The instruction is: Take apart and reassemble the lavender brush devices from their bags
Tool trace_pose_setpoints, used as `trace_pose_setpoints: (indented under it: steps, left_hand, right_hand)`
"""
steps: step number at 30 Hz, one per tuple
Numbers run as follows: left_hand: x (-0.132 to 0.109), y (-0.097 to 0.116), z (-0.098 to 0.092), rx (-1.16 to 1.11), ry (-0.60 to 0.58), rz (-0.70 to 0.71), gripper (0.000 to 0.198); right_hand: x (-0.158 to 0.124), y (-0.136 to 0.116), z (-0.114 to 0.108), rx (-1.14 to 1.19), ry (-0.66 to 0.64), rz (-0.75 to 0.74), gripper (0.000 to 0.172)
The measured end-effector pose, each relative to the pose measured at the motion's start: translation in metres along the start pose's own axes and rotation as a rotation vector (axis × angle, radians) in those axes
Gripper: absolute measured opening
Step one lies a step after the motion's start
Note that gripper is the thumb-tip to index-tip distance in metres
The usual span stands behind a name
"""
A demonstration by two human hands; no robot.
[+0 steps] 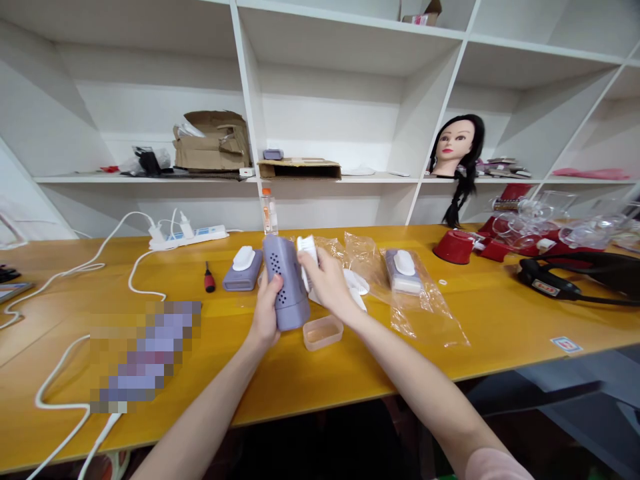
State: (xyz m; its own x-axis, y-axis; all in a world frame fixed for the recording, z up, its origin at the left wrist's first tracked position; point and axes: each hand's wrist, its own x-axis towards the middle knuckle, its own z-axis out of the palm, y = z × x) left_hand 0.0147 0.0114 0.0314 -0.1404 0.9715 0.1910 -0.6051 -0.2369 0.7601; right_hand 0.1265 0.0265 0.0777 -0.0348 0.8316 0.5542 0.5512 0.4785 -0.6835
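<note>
My left hand (267, 310) is wrapped round a purple plastic case (286, 280) with rows of dark holes, held upright above the table. Close to its right side, my right hand (327, 277) grips a small white brush (307, 252) with ridges along one edge. I cannot tell whether brush and case touch. Below them a clear plastic cup (323, 333) lies on the wooden table (350, 373). Left of the case is another purple case with a white piece on top (243, 268). A similar purple case (403, 270) rests on clear plastic wrap at the right.
A red-handled screwdriver (209, 279), an orange-capped bottle (269, 212) and a white power strip (190, 237) stand or lie left of centre. A cabled phone (150, 353) is front left. At right are red appliances (454, 247) and a black strap device (547, 279).
</note>
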Motion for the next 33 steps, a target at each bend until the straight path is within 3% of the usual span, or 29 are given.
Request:
trace_pose_setpoints:
  steps: [2, 5, 7, 9, 13, 25, 28, 33]
  left_hand:
    - [-0.001, 0.007, -0.001, 0.011, -0.053, -0.2, 0.041]
    - [0.003, 0.02, -0.004, -0.066, -0.199, -0.588, 0.041]
    - [0.007, 0.026, -0.007, -0.139, -0.294, -0.739, 0.042]
    - [0.011, 0.029, -0.01, -0.188, -0.339, -0.8, 0.044]
    - [0.014, 0.027, -0.014, -0.206, -0.365, -0.794, 0.045]
    - [0.011, 0.024, -0.016, -0.211, -0.384, -0.731, 0.042]
    - [0.011, 0.024, -0.015, -0.186, -0.344, -0.711, 0.044]
    - [0.012, 0.025, -0.013, -0.121, -0.181, -0.637, 0.05]
  right_hand:
    - [0.006, 0.006, -0.01, 0.012, 0.06, -0.067, 0.034]
    - [0.008, 0.013, -0.031, -0.126, -0.037, -0.463, 0.032]
    - [0.004, 0.016, -0.044, -0.292, -0.142, -0.727, 0.043]
    - [-0.003, 0.016, -0.054, -0.509, -0.202, -0.857, 0.047]
    - [-0.013, 0.012, -0.061, -0.739, -0.319, -0.924, 0.043]
    - [-0.01, 0.008, -0.061, -0.524, -0.489, -0.836, 0.043]
    - [-0.007, 0.012, -0.062, -0.524, -0.486, -0.808, 0.042]
    - [-0.011, 0.015, -0.06, -0.455, -0.557, -0.783, 0.044]
